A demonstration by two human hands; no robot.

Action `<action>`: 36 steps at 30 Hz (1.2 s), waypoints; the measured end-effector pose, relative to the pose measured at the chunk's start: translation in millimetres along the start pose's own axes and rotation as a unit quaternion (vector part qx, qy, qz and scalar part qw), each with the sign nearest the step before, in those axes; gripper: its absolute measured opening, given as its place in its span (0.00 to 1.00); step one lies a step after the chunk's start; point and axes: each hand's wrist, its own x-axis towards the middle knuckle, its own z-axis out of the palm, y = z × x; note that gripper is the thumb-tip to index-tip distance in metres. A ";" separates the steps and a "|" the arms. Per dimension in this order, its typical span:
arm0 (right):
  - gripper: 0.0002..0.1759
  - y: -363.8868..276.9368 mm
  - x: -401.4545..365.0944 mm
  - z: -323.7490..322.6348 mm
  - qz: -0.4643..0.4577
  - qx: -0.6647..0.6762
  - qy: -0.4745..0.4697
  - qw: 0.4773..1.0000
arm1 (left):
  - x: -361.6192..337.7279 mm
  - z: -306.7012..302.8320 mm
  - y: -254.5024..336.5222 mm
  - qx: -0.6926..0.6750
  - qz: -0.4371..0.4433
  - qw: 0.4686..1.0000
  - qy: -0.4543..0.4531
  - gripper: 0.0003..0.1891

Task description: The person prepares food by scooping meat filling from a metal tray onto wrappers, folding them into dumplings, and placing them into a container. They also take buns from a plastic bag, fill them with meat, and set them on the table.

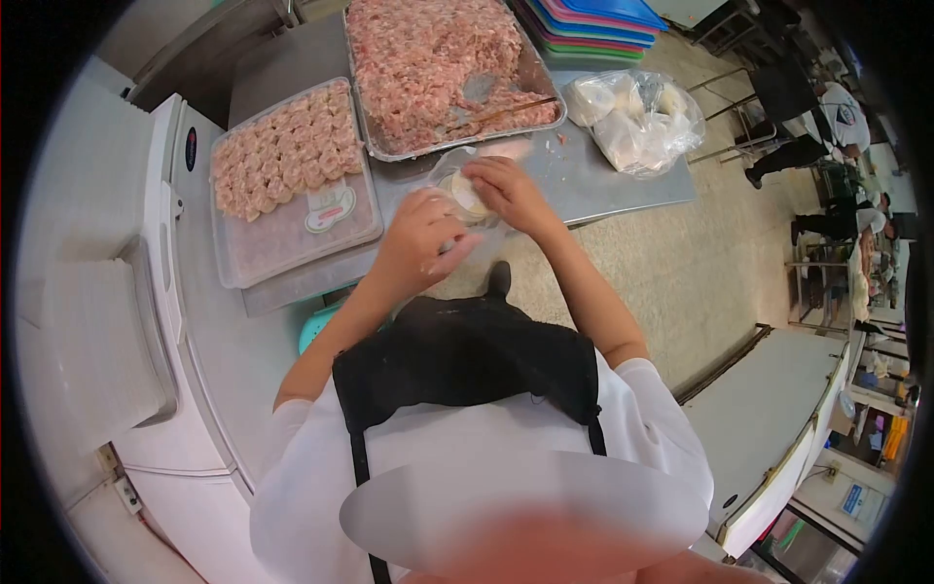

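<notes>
Between my hands, at the front edge of the metal table, is a clear plastic bag [444, 175] with pale round dough wrappers [467, 195] inside. My left hand [425, 237] curls around the bag's near left side, thumb pointing right. From the right, my right hand [512, 193] pinches the bag's edge with bent fingers; its fingertips are partly hidden. Just beyond lies a large metal tray [551, 109] of minced meat [428, 63], with a thin brown stick resting in it. Left of my hands, a clear plastic tray [263, 253] holds rows of meat-filled dumplings [287, 151].
A knotted plastic bag of white rounds [637, 122] lies on the table [613, 190] at right. Coloured lids [593, 29] are stacked behind it. A white fridge [209, 331] stands at left, a chest freezer [754, 423] at lower right. Other people [842, 117] are at far right.
</notes>
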 end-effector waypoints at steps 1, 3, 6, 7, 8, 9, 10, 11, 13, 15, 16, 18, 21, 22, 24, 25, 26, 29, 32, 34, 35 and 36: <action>0.16 5.5 1.9 6.2 -0.015 -0.004 -0.013 1.000 | -1.1 8.4 -7.3 -0.030 -0.043 0.998 -0.028 0.11; 0.18 21.3 3.3 17.9 0.104 0.155 -0.012 0.982 | -16.9 35.7 -32.8 -0.091 -0.131 0.984 -0.081 0.15; 0.24 32.5 -2.5 18.0 0.242 0.272 -0.022 0.931 | -35.6 51.4 -63.5 -0.020 -0.224 0.974 -0.039 0.33; 0.25 33.9 -6.4 14.2 0.283 0.291 -0.026 0.914 | -41.1 51.8 -67.9 -0.006 -0.240 0.969 -0.065 0.38; 0.26 34.7 -11.5 11.2 0.295 0.292 -0.025 0.909 | -48.0 52.0 -71.7 0.008 -0.257 0.962 -0.092 0.43; 0.27 29.1 -15.8 6.4 0.307 0.294 -0.024 0.905 | -52.2 53.0 -73.9 0.023 -0.273 0.954 -0.118 0.49; 0.27 25.2 -19.2 4.9 0.320 0.296 -0.024 0.900 | -54.8 56.9 -78.0 0.013 -0.282 0.951 -0.127 0.51; 0.27 23.2 -21.4 7.7 0.308 0.291 -0.017 0.906 | -56.3 62.0 -83.5 0.002 -0.290 0.947 -0.138 0.53; 0.28 19.9 -22.4 14.5 0.282 0.278 0.000 0.918 | -54.6 74.1 -91.9 -0.010 -0.288 0.949 -0.125 0.54; 0.28 23.1 -13.0 15.4 0.209 0.156 -0.027 0.965 | -48.3 88.2 -92.7 -0.010 -0.273 0.959 -0.076 0.54; 0.28 25.0 -8.7 15.7 0.170 0.096 -0.042 0.980 | -46.5 92.7 -88.3 -0.005 -0.290 0.955 -0.059 0.54; 0.28 30.3 -4.3 17.7 0.190 0.182 -0.039 0.964 | -43.5 97.9 -80.6 0.007 -0.320 0.947 -0.026 0.52; 0.28 27.7 -9.5 10.8 0.204 0.288 0.010 0.936 | -40.6 99.0 -74.2 0.060 -0.308 0.949 -0.014 0.49; 0.29 22.6 -12.9 8.4 0.204 0.320 0.033 0.925 | -39.0 98.2 -71.7 0.087 -0.321 0.943 -0.031 0.49; 0.28 33.0 -32.4 0.7 0.176 0.138 -0.007 0.975 | -36.5 95.3 -67.8 0.142 -0.346 0.925 -0.066 0.49; 0.28 37.8 -41.4 -7.2 0.160 0.045 -0.026 0.986 | -37.1 95.0 -66.4 0.159 -0.342 0.924 -0.069 0.49; 0.27 42.9 -48.7 -15.4 0.097 -0.060 -0.053 0.992 | -37.5 94.6 -65.5 0.176 -0.338 0.922 -0.072 0.49; 0.23 62.6 -55.5 -36.4 -0.017 -0.257 -0.085 0.963 | -29.0 83.4 -62.8 0.180 -0.346 0.913 -0.121 0.49; 0.20 95.4 -34.5 -57.9 -0.006 -0.276 -0.089 0.957 | -35.7 70.5 -69.6 0.165 -0.342 0.918 -0.118 0.44; 0.20 102.2 -20.4 -71.6 0.020 -0.249 -0.076 0.965 | -36.5 59.5 -66.3 0.180 -0.330 0.921 -0.100 0.39; 0.21 105.9 -14.5 -75.8 0.038 -0.214 -0.077 0.973 | -33.5 50.5 -58.7 0.199 -0.325 0.920 -0.094 0.35; 0.21 106.9 -8.2 -80.7 0.057 -0.180 -0.080 0.979 | -25.9 43.0 -51.8 0.217 -0.321 0.918 -0.088 0.32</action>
